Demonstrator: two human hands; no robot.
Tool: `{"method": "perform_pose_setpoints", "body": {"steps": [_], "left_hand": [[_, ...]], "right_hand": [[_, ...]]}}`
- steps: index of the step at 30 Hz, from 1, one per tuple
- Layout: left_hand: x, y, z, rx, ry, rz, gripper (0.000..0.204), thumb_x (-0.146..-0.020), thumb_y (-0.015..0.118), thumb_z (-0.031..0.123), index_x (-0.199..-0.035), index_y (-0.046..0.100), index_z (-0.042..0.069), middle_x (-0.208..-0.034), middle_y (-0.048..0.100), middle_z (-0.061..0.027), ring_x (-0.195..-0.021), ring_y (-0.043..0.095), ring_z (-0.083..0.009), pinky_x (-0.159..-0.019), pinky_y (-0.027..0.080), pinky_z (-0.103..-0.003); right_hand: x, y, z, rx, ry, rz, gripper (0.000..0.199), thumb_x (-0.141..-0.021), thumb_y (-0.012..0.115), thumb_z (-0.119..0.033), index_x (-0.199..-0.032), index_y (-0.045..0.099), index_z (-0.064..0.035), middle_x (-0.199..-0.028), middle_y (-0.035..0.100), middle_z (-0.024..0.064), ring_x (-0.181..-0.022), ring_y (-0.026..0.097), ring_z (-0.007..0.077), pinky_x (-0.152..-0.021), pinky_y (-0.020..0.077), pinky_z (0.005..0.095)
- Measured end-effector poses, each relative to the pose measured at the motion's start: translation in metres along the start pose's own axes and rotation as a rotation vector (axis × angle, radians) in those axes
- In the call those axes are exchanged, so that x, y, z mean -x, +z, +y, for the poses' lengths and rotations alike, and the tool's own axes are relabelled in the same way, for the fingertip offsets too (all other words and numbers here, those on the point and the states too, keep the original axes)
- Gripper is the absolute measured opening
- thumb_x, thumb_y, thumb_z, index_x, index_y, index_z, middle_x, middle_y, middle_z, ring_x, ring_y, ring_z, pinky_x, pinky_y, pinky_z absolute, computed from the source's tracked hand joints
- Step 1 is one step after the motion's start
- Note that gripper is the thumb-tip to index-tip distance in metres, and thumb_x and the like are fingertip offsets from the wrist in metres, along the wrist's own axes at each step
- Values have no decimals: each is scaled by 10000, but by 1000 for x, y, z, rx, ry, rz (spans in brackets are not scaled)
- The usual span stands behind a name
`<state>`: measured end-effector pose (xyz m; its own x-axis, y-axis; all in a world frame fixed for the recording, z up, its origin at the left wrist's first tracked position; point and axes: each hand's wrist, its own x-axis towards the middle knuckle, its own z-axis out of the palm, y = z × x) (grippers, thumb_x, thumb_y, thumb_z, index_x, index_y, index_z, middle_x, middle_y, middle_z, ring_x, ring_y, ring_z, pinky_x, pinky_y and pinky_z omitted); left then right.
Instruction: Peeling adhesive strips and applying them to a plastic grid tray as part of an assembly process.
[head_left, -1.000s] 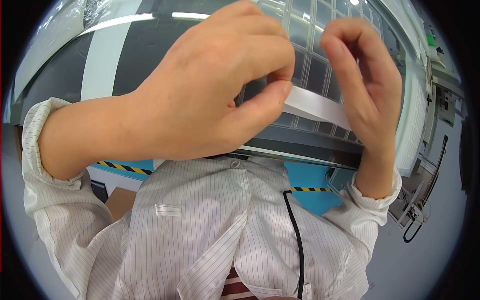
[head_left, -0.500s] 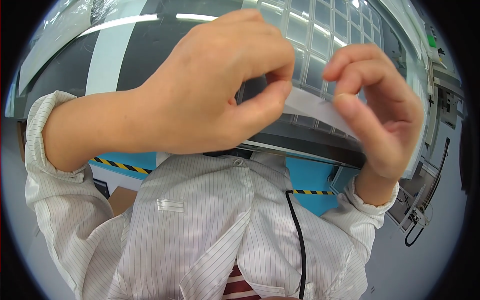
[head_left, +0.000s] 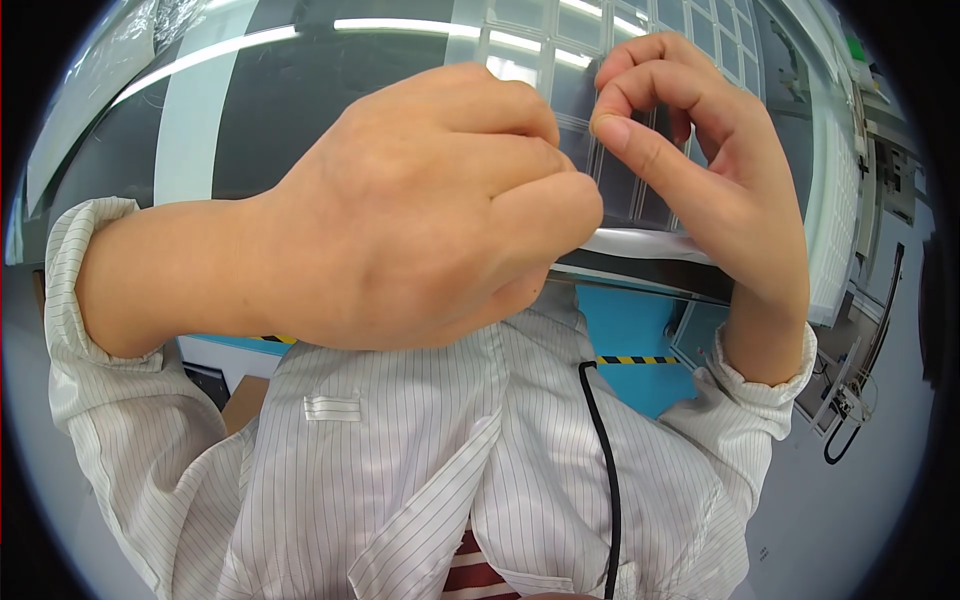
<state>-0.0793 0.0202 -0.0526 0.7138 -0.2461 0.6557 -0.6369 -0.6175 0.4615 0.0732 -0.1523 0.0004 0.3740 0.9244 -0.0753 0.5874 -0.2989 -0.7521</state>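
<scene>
White strip (head_left: 648,243) stretches left-to-right; curled left hand (head_left: 440,210) grips it, hiding one end. Right hand (head_left: 715,165) pinches, hold unclear, over clear tray (head_left: 575,78).

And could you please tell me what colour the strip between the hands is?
The strip is white, best seen in the head view.

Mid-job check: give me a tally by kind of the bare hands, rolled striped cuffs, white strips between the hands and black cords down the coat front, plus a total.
Bare hands: 2 (left hand, right hand)
Rolled striped cuffs: 2 (left cuff, right cuff)
White strip: 1
Black cord: 1
Total: 6
</scene>
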Motion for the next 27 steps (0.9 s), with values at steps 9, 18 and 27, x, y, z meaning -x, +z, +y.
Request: {"method": "perform_pose_setpoints", "body": {"steps": [9,18,27], "left_hand": [[-3,-7,1,-18,-23,-80,198,-631,671,-54,-827,652,-27,-942,736,-149,-856,675,-317,-714,550,-346],[-3,-5,0,-14,-28,-61,197,-647,669,-56,-842,656,-30,-942,728,-144,-853,674,-316,-695,544,-344],[-2,-3,2,-28,-18,-32,224,-629,680,-83,-843,650,-28,-918,716,-135,-833,672,-314,-678,538,-349]], "right_hand": [[-5,1,-13,-1,98,-17,91,-899,714,-48,-909,635,-5,-950,569,59,-842,522,149,-730,411,269],[-4,7,-5,136,-35,78,104,-849,747,-70,-870,656,-25,-999,617,19,-835,534,109,-697,386,245],[-3,16,-4,239,-132,151,125,-819,760,-48,-841,642,-16,-959,619,27,-812,556,123,-678,409,245]]}}
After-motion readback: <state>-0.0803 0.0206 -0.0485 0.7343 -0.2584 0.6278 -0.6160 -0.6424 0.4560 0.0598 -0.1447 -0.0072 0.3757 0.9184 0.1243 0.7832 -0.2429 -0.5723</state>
